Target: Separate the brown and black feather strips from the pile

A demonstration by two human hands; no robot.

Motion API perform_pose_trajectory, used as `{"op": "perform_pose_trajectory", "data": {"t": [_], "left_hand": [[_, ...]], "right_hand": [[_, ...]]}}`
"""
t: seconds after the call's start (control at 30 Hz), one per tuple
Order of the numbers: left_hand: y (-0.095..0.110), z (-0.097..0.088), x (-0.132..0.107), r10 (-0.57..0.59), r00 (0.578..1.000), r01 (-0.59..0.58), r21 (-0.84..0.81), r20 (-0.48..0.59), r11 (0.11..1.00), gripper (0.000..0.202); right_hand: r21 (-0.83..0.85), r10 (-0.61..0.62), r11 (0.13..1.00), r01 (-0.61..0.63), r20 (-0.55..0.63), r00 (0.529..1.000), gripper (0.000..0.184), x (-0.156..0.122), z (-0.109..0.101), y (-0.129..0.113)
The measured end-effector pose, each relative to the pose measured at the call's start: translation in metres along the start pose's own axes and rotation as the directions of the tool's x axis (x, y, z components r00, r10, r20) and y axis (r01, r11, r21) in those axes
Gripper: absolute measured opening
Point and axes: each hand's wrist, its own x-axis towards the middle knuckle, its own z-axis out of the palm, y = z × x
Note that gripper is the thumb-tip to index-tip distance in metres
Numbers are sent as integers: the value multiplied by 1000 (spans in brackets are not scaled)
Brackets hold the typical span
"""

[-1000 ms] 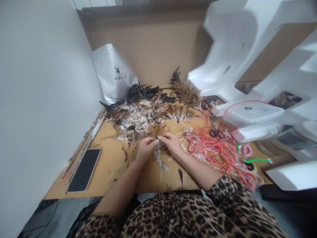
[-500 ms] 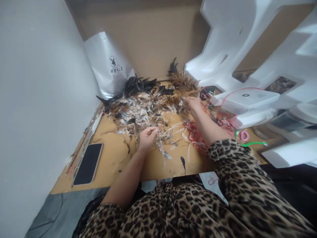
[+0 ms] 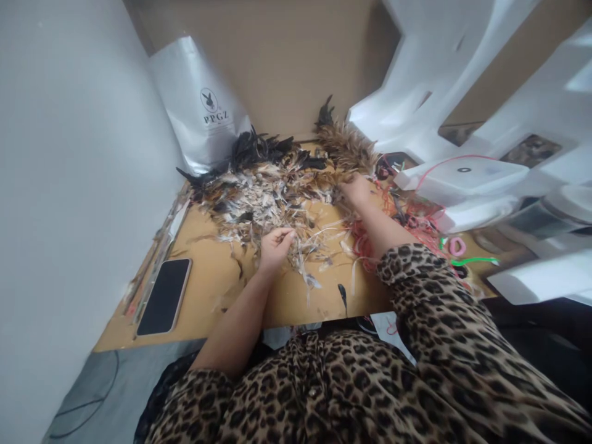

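A wide heap of loose feathers [image 3: 259,200], white, brown and black, covers the middle of the table. At its front edge my left hand [image 3: 276,248] is closed in a pinch, thumb against fingers; whatever lies between them is too small to make out. My right hand [image 3: 357,190] reaches farther out, at the heap's right end, with its fingers pinched together among brown feathers. What those fingertips hold is hidden. Behind that hand lies a fuller bundle of brown feathers [image 3: 348,148] with a black tip. Tangled red string [image 3: 363,243] runs beneath my right forearm.
A phone [image 3: 164,297] lies at the table's left side. At the back left stands a white PPGZ bag [image 3: 197,111]. White foam pieces [image 3: 467,176] crowd the right, near a pink ring [image 3: 457,246] and a green strip [image 3: 474,261]. One dark feather [image 3: 342,296] lies near the front edge.
The view has shifted slightly. My right hand has drawn a little down and left relative to the brown bundle, its fingers still pinched. My left hand stays nearly in place.
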Motion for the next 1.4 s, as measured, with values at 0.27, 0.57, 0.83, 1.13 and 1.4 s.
{"op": "perform_pose_trajectory", "data": {"t": [0.27,0.57,0.83,1.13,1.4], "left_hand": [[6,-7,5,17,996,-19,-24,-86,1000,24],[6,-30,21,96,953,-136,-125,-287,983,26],[6,-47,30,88,871,-223,-229,-483,948,26],[6,-61,39,-27,763,-283,-372,-645,884,20],[3,-61,40,-33,765,-261,-357,-643,897,26]], "right_hand": [[280,-210,924,262,-204,956,36,-33,-46,-17],[324,-493,857,401,286,822,20,-84,-7,-65],[147,-455,890,431,241,857,38,-72,34,-128],[-51,-650,731,681,252,717,65,-113,70,-214],[-198,-525,762,617,369,767,65,-109,107,-243]]}}
